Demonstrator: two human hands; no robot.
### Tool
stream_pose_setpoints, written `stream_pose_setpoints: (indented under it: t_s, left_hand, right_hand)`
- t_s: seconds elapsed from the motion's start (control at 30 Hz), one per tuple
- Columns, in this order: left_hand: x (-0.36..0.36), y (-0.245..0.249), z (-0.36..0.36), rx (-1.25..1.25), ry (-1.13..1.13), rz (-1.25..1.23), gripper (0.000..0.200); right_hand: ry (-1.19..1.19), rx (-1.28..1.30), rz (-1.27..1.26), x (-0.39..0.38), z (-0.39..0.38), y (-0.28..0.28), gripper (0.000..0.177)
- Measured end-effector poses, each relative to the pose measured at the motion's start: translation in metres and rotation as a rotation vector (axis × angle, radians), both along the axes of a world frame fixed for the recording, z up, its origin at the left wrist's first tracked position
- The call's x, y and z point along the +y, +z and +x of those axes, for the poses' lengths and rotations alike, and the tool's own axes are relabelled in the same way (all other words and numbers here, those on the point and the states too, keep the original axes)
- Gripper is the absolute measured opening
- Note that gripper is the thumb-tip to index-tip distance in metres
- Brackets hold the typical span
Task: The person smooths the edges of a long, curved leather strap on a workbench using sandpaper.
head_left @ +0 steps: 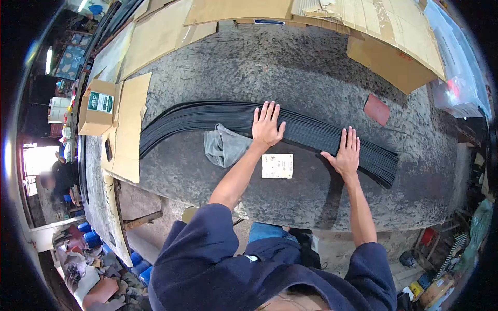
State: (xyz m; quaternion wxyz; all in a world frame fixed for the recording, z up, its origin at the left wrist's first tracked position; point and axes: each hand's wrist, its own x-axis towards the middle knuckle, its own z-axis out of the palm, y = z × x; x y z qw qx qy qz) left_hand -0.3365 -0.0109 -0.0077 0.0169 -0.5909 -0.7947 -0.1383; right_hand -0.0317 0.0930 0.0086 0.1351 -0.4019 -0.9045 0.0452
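A long bundle of thin black strips (pixel 311 129) lies across the dark worktable (pixel 181 179), its left part curving down toward a cardboard sheet. My left hand (pixel 266 124) rests flat on the middle of the bundle, fingers stretched out and slightly apart. Nearer the bundle's right end, my right hand (pixel 345 153) lies on it with the thumb spread away. Close to my left wrist is a crumpled grey cloth (pixel 224 146). A white printed card (pixel 277 166) sits on the table between my forearms.
Cardboard sheets (pixel 161 44) line the table's far left, with a small open box (pixel 97 108) beside them. A large carton (pixel 391 62) and a clear plastic bag (pixel 456 62) stand at far right. A reddish sandpaper-like piece (pixel 376 110) lies near them. Scraps (pixel 98 285) fill the floor.
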Motion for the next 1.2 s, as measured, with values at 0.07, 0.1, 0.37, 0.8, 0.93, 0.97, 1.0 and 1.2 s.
stream_pose_setpoints:
  t_s: [0.07,0.1,0.37,0.8,0.93,0.97,1.0,1.2]
  left_hand:
    - [0.001,-0.001,-0.001,-0.004,0.006,-0.007,0.067]
    - [-0.004,-0.002,0.002,-0.012,0.015,-0.024,0.067]
    - [0.002,0.005,-0.001,0.018,-0.014,0.028,0.064]
    - [-0.088,0.045,0.071,-0.222,-0.238,-0.037,0.100]
    - [-0.137,0.012,0.097,-0.283,-0.270,-0.183,0.076]
    - [-0.133,0.006,0.096,-0.237,-0.246,-0.222,0.066]
    - [-0.130,0.000,0.095,-0.331,-0.173,-0.092,0.058]
    - [-0.044,0.029,0.132,-0.298,0.005,0.367,0.058]
  right_hand:
    - [0.001,-0.005,0.001,0.002,-0.002,0.005,0.112]
    - [0.010,-0.013,-0.016,-0.002,-0.001,0.003,0.112]
    - [0.077,-0.142,0.003,0.011,0.019,0.014,0.112]
    - [0.056,-0.046,0.002,0.018,0.029,0.007,0.113]
    - [0.055,-0.006,-0.006,0.013,0.030,0.003,0.112]
    - [0.052,-0.007,0.003,0.017,0.028,0.004,0.112]
    - [0.057,-0.008,0.003,0.017,0.029,0.005,0.112]
    - [0.061,0.023,0.038,0.018,0.028,0.007,0.109]
